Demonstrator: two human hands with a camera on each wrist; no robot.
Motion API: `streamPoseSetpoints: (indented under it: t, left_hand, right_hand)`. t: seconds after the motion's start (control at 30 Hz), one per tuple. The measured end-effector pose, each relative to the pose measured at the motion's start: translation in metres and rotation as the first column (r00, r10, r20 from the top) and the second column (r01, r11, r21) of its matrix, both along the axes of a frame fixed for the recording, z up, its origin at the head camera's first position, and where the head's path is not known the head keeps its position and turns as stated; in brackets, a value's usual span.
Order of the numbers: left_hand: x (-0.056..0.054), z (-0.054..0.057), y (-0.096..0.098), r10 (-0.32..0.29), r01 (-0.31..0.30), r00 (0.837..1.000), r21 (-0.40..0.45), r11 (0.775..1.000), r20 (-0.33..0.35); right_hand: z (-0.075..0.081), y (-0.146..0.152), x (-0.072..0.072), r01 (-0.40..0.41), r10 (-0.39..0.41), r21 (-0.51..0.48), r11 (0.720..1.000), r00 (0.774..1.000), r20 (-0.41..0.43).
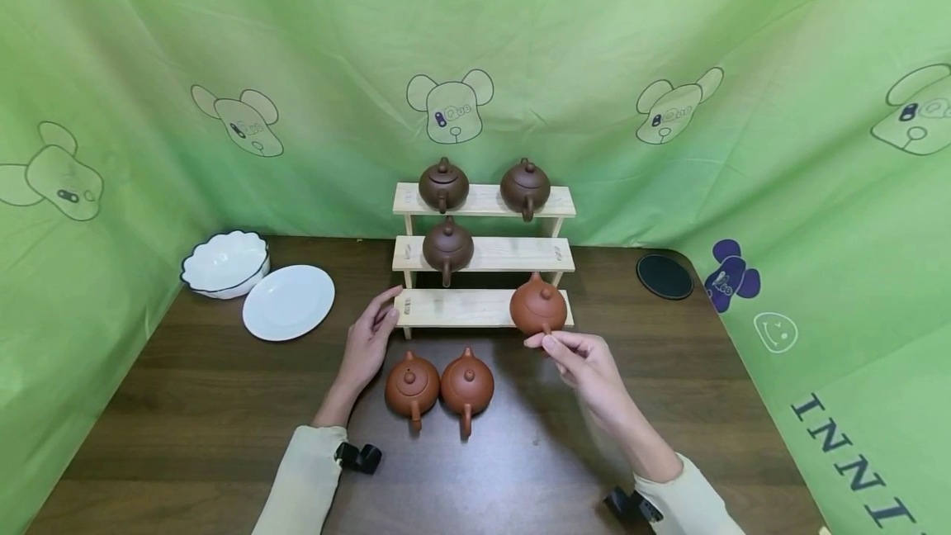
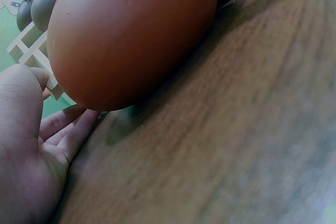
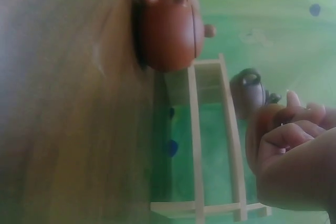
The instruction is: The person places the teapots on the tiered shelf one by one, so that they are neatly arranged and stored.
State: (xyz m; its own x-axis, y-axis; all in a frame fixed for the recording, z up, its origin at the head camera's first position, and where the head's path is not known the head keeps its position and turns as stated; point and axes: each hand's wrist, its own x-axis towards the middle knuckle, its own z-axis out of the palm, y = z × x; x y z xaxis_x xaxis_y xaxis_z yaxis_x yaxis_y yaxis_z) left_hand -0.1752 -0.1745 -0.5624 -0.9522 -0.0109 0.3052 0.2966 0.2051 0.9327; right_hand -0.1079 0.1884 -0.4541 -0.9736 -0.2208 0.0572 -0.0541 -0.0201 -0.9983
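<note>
In the head view my right hand pinches the handle of a reddish-brown clay teapot. This teapot is at the right end of the lowest board of a three-step wooden stand; whether it bears on the board I cannot tell. My left hand holds that board's left end between thumb and fingers. Two more reddish teapots, a left one and a right one, sit side by side on the table before the stand. In the right wrist view, my right hand partly hides the held teapot.
Two dark brown teapots stand on the top board and another dark teapot on the middle board. A scalloped white bowl and a white plate lie at left. A black round coaster lies at right. Green cloth surrounds the table.
</note>
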Motion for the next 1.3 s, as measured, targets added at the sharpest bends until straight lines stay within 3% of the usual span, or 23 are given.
streamPoseSetpoints:
  t: [0.3, 0.37, 0.53, 0.6, 0.77, 0.93, 1.3]
  left_hand:
    - [0.004, 0.011, 0.004, 0.018, -0.018, 1.000, -0.010, 1.000, 0.022]
    - [0.002, 0.007, 0.002, 0.025, -0.024, 0.999, -0.023, 0.999, 0.033]
    - [-0.011, -0.016, -0.006, 0.001, -0.001, 0.997, 0.002, 1.000, 0.077]
    - [-0.011, -0.017, -0.006, -0.006, 0.005, 0.998, 0.011, 1.000, 0.066]
    - [-0.004, -0.005, -0.001, -0.001, 0.001, 1.000, 0.002, 1.000, -0.019]
    - [0.001, 0.005, 0.003, 0.009, -0.009, 1.000, -0.002, 1.000, 0.009]
    - [-0.002, -0.004, 0.000, 0.012, -0.012, 1.000, -0.012, 1.000, -0.017]
  right_hand:
    - [0.006, -0.008, -0.021, 0.084, -0.085, -0.016, 0.996, 0.995, -0.046]
    - [0.007, -0.010, -0.026, 0.101, -0.102, -0.019, 0.995, 0.994, -0.045]
    - [0.007, -0.014, -0.039, 0.137, -0.138, -0.025, 0.990, 0.989, -0.054]
    - [0.005, -0.016, -0.043, 0.147, -0.149, -0.038, 0.988, 0.987, -0.062]
    - [0.002, -0.020, -0.052, 0.174, -0.177, -0.050, 0.984, 0.981, -0.076]
    - [0.003, -0.022, -0.059, 0.201, -0.201, -0.018, 0.980, 0.976, -0.078]
    - [0.011, -0.024, -0.077, 0.216, -0.215, 0.008, 0.976, 0.975, -0.053]
